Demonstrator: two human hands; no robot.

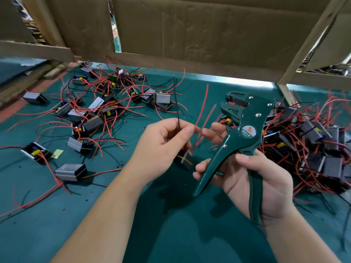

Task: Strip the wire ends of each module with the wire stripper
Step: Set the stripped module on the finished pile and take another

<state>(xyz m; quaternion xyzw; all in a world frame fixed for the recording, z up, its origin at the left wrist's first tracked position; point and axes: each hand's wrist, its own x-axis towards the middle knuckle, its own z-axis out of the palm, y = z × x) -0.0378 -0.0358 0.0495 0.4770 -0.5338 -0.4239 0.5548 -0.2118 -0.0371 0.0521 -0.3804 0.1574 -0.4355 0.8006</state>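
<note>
My left hand [163,147] holds a small dark module [185,160] under its fingers and pinches the module's wires between thumb and fingertips. A black wire [176,103] and a red wire [203,105] stand up from the pinch. My right hand [252,177] grips the handles of a dark green wire stripper [245,130], jaws up and apart, just right of the wires. The right index finger reaches toward the red wire. The jaws do not touch any wire.
Many modules with red and black wires lie scattered on the green mat [133,186] at the left [91,114]. A dense heap of modules [319,149] sits at the right. Cardboard walls [190,35] and wooden posts [284,92] close off the back.
</note>
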